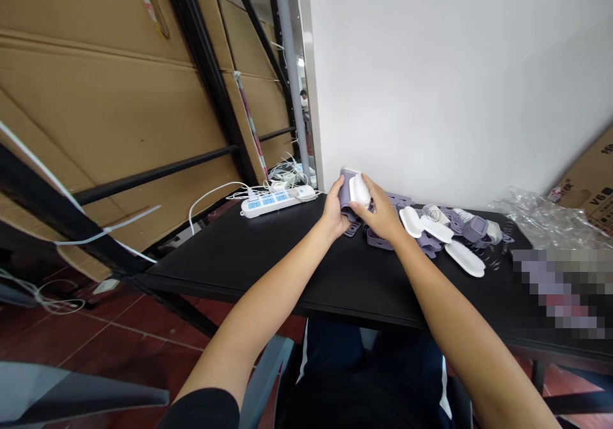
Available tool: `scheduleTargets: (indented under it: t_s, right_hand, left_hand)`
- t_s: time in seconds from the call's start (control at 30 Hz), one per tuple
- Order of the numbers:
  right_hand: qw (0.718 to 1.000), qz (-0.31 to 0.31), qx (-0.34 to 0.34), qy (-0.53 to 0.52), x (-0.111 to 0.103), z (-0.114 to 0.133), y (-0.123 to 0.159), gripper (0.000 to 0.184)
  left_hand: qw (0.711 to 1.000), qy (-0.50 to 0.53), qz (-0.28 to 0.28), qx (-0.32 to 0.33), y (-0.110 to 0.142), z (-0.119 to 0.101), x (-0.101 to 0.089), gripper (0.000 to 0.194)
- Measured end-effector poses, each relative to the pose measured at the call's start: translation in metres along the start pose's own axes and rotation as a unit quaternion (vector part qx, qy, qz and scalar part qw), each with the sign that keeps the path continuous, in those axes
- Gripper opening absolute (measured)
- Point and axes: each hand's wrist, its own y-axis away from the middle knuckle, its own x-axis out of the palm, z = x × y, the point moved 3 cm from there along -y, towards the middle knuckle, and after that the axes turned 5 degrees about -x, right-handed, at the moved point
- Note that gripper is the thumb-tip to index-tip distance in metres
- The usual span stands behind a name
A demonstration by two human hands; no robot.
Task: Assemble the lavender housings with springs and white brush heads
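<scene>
Purple and white over black

The tabletop (pixel 268 256) is plain black. Above it, a two-tone part (pixel 359 190) pairs muted purple with white. On it, white pieces (pixel 464 259), purple pieces (pixel 475 230) and a blue-panelled white power strip (pixel 261 212). Behind it, a white wall (pixel 454 84).

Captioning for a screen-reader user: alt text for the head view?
A person's left hand and right hand hold a purple-and-white piece over a black table. Loose white and purple parts lie to the right, a white power strip to the left; crumpled clear plastic sits farther right.
</scene>
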Motion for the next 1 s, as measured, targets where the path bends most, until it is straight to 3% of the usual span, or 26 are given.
scheduleTargets:
  t_s: [0.17, 0.77, 0.83, 1.0]
  right_hand:
    - [1.0, 0.005, -0.005, -0.019, -0.007, -0.011, -0.003, 0.108]
    - [1.0, -0.01, 0.021, -0.011, -0.017, -0.011, -0.007, 0.107]
    - [0.999, -0.009, 0.029, -0.009, -0.015, -0.012, -0.005, 0.104]
    - [0.998, -0.011, 0.054, 0.014, -0.011, -0.015, 0.001, 0.074]
  left_hand:
    - [0.998, -0.037, 0.046, -0.038, 0.006, 0.005, 0.006, 0.029]
    - [0.991, -0.083, 0.076, -0.068, 0.006, 0.009, 0.007, 0.039]
    - [0.993, -0.084, 0.068, -0.056, 0.002, 0.005, 0.004, 0.039]
    - [0.996, -0.086, 0.011, 0.01, -0.008, -0.027, -0.01, 0.048]
